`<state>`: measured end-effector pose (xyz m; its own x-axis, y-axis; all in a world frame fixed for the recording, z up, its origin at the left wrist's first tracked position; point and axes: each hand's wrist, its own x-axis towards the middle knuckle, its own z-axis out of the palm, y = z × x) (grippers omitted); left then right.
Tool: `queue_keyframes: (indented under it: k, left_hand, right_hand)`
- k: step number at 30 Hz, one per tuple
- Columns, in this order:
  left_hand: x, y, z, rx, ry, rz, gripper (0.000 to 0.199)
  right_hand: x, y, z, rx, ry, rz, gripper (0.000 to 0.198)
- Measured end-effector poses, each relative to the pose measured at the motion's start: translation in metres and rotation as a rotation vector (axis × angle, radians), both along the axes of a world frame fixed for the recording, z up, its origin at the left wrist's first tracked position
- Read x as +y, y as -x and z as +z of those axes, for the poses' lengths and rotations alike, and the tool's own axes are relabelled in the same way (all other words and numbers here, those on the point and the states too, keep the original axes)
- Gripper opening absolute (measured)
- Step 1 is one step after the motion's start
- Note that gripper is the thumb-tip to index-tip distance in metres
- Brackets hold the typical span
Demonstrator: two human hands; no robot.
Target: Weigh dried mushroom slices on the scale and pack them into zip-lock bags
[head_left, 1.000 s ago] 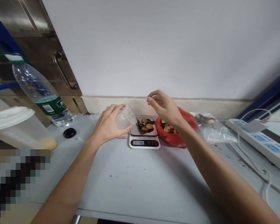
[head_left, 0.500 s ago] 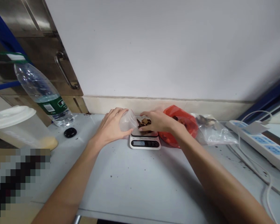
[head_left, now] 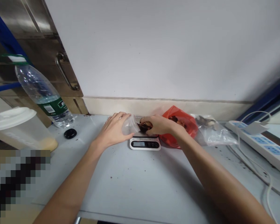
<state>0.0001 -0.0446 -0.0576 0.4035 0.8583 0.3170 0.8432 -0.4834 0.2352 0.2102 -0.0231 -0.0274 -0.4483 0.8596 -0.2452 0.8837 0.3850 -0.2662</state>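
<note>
My left hand (head_left: 113, 129) is curled around a clear plastic zip bag (head_left: 130, 125), whose mouth faces right, toward the kitchen scale. Over the scale's plate, my right hand (head_left: 156, 124) has its fingers closed on dark brown dried slices (head_left: 144, 126), right at the mouth of the bag. The small white digital scale (head_left: 145, 144) sits on the table below both hands, its display lit and seeming to read 100. Just right of the scale lies an open red plastic bag (head_left: 172, 140) with more brown dried pieces (head_left: 178, 120) inside.
Farther right are a clear bag (head_left: 214, 137) of dried matter and a white power strip (head_left: 259, 144) with cables. On the left stand a water bottle (head_left: 52, 104), a black round lid (head_left: 70, 133) and a lidded plastic jug (head_left: 25, 130). A wall (head_left: 154, 56) rises behind.
My right fingers have closed around the dried slices and lifted them from the scale plate toward the zip bag. The left hand and bag have dipped slightly.
</note>
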Motion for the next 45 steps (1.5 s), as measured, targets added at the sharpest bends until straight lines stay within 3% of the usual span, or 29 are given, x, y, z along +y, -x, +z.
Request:
queue_keyframes:
  k: [10, 16, 24, 31, 35, 41, 45]
  left_hand:
    - [0.001, 0.000, -0.001, -0.019, 0.059, -0.037, 0.063]
    - [-0.001, -0.001, 0.000, -0.017, 0.092, -0.042, 0.067]
    - [0.000, 0.002, -0.004, -0.099, 0.113, -0.090, 0.081]
    - [-0.002, -0.002, 0.002, -0.301, 0.166, -0.158, 0.088]
    - [-0.003, -0.001, 0.005, -0.358, 0.190, -0.200, 0.087]
    - [-0.003, 0.001, 0.006, -0.366, 0.189, -0.205, 0.083]
    - [-0.004, -0.001, 0.007, -0.355, 0.179, -0.201, 0.082]
  right_hand:
    - [-0.001, -0.015, -0.008, 0.263, -0.045, -0.009, 0.029]
    - [0.002, -0.026, -0.007, 0.362, -0.026, 0.028, 0.021]
    - [-0.008, -0.033, 0.013, 0.418, -0.082, 0.015, 0.043]
    - [-0.021, -0.018, 0.028, 0.612, 0.002, 0.151, 0.047]
    - [-0.015, -0.019, 0.025, 0.717, 0.096, 0.153, 0.046]
    - [-0.009, -0.025, 0.020, 0.819, 0.265, 0.183, 0.061]
    - [-0.014, -0.023, 0.024, 0.820, 0.200, 0.148, 0.054]
